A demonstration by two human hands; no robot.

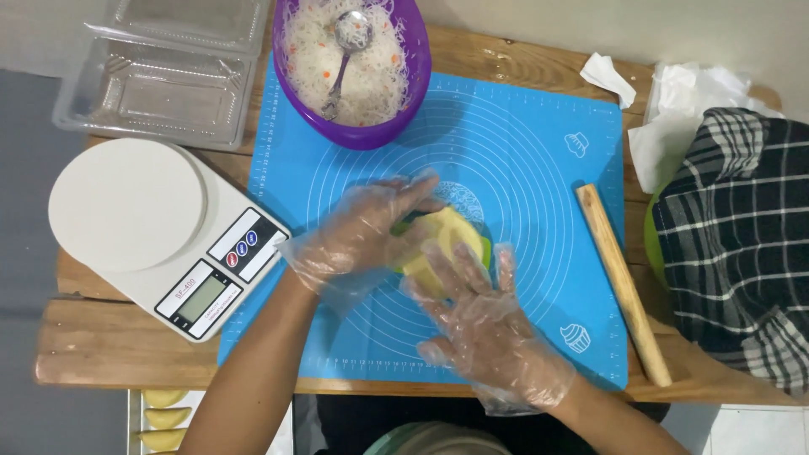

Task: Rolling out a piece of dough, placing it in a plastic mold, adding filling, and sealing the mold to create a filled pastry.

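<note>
Head view: I've got my left hand [358,236] and right hand [484,324], gloved fingers clamped on the yellow dough [447,244] over the blue mat [522,152], where I judge squeezing hard could tear it.

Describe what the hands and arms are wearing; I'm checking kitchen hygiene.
Both the left hand and the right hand wear loose, clear, crinkled plastic gloves that end in baggy cuffs just past the wrists. The forearms are bare, with no sleeves showing. No watch, rings or bands are visible.
</note>
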